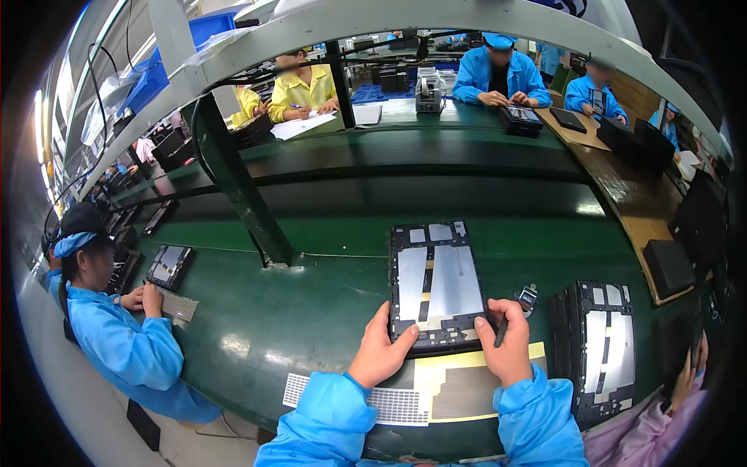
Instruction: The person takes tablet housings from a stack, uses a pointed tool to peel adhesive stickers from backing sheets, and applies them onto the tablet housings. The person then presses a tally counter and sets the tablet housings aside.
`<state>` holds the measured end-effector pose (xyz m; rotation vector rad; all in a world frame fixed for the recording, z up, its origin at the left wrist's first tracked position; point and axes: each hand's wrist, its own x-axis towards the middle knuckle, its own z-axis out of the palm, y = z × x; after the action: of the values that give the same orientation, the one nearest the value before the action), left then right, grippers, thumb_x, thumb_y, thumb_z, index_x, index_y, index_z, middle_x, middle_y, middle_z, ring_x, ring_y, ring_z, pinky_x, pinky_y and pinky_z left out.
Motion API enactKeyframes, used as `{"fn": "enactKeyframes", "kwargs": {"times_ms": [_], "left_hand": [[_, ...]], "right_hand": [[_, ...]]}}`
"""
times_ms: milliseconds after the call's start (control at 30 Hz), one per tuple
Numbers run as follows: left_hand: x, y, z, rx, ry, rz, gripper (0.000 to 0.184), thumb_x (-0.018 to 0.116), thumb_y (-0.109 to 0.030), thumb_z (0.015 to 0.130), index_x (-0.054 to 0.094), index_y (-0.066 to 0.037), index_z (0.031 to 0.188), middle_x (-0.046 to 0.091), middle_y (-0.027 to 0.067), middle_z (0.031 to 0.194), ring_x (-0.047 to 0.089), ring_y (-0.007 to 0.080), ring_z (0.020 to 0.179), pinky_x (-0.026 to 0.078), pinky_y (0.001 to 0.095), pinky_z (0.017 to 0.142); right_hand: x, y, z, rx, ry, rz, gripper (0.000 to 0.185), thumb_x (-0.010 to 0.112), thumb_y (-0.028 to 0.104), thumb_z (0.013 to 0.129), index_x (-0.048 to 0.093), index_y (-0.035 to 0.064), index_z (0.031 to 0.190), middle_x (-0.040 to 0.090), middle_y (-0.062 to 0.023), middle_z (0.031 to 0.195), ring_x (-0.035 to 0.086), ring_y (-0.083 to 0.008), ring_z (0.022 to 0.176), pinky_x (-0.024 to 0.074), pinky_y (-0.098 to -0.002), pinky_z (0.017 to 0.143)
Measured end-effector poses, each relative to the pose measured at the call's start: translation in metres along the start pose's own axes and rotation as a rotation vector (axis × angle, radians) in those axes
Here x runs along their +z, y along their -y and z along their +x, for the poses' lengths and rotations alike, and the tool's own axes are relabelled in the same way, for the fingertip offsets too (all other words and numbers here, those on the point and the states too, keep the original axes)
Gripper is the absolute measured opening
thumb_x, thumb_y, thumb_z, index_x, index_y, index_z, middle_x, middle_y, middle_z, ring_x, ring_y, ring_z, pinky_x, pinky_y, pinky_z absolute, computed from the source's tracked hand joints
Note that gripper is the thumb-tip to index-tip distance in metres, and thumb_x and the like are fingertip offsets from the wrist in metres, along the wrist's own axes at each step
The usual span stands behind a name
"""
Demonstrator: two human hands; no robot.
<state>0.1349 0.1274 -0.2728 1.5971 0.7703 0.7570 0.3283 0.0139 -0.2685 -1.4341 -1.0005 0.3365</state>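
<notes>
A black tablet housing (455, 282) with silver metal plates and a dark strip down its middle is tilted up before me. My left hand (383, 346) grips its lower left corner, thumb on the front. At the lower right corner my right hand (507, 342) holds it too. A thin dark stick-like tool (502, 331) lies along the right fingers; its exact kind is unclear. Below the housing are a yellow sheet (424, 381) with a grid of small grey pieces and a white sheet of small labels (397, 406).
To the right stands a stack of similar tablet housings (607, 342). A small device (527, 297) sits on the green table (327, 288). A dark green post (241, 187) rises at left. Co-workers sit left and across; a pink sleeve (654, 436) shows at right.
</notes>
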Motion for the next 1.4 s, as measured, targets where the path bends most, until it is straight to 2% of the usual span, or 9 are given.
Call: {"fn": "enactKeyframes", "kwargs": {"times_ms": [100,200,433,600,900,1000,1133,1233,1400], "left_hand": [[0.004,0.012,-0.002,0.067,-0.151,0.267,0.070,0.064,-0.014,0.091,0.025,0.009,0.144,0.047,0.0225,0.138,0.048,0.0255,0.126,0.040,0.0355,0.104],[0.006,0.017,0.000,0.101,-0.178,0.201,0.076,0.067,-0.023,0.087,0.027,0.013,0.141,0.050,0.0310,0.130,0.051,0.0367,0.123,0.039,0.0407,0.105],[0.005,0.007,-0.002,0.113,-0.144,0.160,0.073,0.067,-0.022,0.087,0.029,0.011,0.141,0.052,0.0293,0.129,0.052,0.0360,0.121,0.040,0.0410,0.104],[0.003,0.007,-0.002,0.061,-0.104,0.223,0.068,0.063,-0.014,0.091,0.026,0.009,0.144,0.046,0.0226,0.138,0.046,0.0265,0.128,0.038,0.0355,0.106],[0.003,0.004,-0.001,0.065,-0.046,0.075,0.068,0.061,-0.011,0.093,0.024,0.009,0.145,0.043,0.0217,0.141,0.043,0.0253,0.130,0.035,0.0348,0.108],[0.002,0.009,-0.002,0.066,-0.061,0.099,0.068,0.061,-0.012,0.093,0.023,0.009,0.145,0.042,0.0222,0.142,0.043,0.0256,0.131,0.035,0.0350,0.108],[0.001,0.003,-0.003,0.063,-0.046,0.134,0.070,0.062,-0.013,0.093,0.022,0.010,0.145,0.041,0.0229,0.142,0.042,0.0260,0.131,0.035,0.0352,0.109],[0.002,0.001,-0.003,0.053,-0.047,0.126,0.070,0.062,-0.013,0.093,0.022,0.010,0.145,0.041,0.0232,0.142,0.042,0.0264,0.131,0.035,0.0351,0.108],[0.002,0.006,-0.003,0.061,-0.052,0.111,0.070,0.062,-0.013,0.093,0.022,0.010,0.145,0.041,0.0231,0.143,0.042,0.0265,0.131,0.035,0.0350,0.108]], "right_hand": [[-0.009,-0.011,-0.003,0.030,0.077,-0.079,0.032,0.071,0.005,0.084,0.054,-0.0017,0.110,0.062,-0.0124,0.106,0.060,-0.0203,0.098,0.0486,-0.0324,0.087],[-0.019,-0.011,-0.002,0.054,0.091,0.026,0.034,0.071,0.004,0.083,0.054,-0.0014,0.112,0.061,-0.0117,0.108,0.061,-0.0195,0.099,0.0503,-0.0324,0.086],[-0.064,0.000,-0.012,0.104,0.336,0.017,0.035,0.070,0.000,0.082,0.054,-0.0008,0.113,0.060,-0.0121,0.110,0.064,-0.0224,0.102,0.0530,-0.0345,0.089],[-0.082,-0.009,-0.016,0.023,0.289,-0.018,0.032,0.073,0.002,0.078,0.058,0.0002,0.106,0.062,-0.0128,0.102,0.066,-0.0225,0.096,0.0529,-0.0340,0.086],[-0.092,0.004,-0.017,-0.191,0.260,-0.250,0.026,0.072,-0.001,0.077,0.058,0.0003,0.099,0.062,-0.0114,0.093,0.067,-0.0207,0.086,0.0533,-0.0323,0.078],[-0.090,0.008,-0.017,-0.213,0.177,-0.262,0.022,0.073,0.003,0.076,0.062,0.0006,0.094,0.065,-0.0117,0.088,0.066,-0.0232,0.081,0.0520,-0.0336,0.072],[-0.091,-0.003,-0.019,-0.183,-0.149,-0.290,0.020,0.066,-0.005,0.080,0.058,-0.0001,0.098,0.059,-0.0087,0.092,0.059,-0.0151,0.080,0.0481,-0.0278,0.073],[-0.094,-0.015,-0.014,-0.094,-0.395,-0.046,0.026,0.061,-0.008,0.084,0.053,0.0007,0.107,0.058,-0.0066,0.093,0.055,-0.0117,0.081,0.0467,-0.0238,0.077],[-0.096,-0.025,-0.014,-0.091,-0.318,-0.131,0.023,0.049,-0.011,0.090,0.050,0.0001,0.110,0.055,-0.0080,0.097,0.061,-0.0156,0.086,0.0502,-0.0281,0.083]]}}
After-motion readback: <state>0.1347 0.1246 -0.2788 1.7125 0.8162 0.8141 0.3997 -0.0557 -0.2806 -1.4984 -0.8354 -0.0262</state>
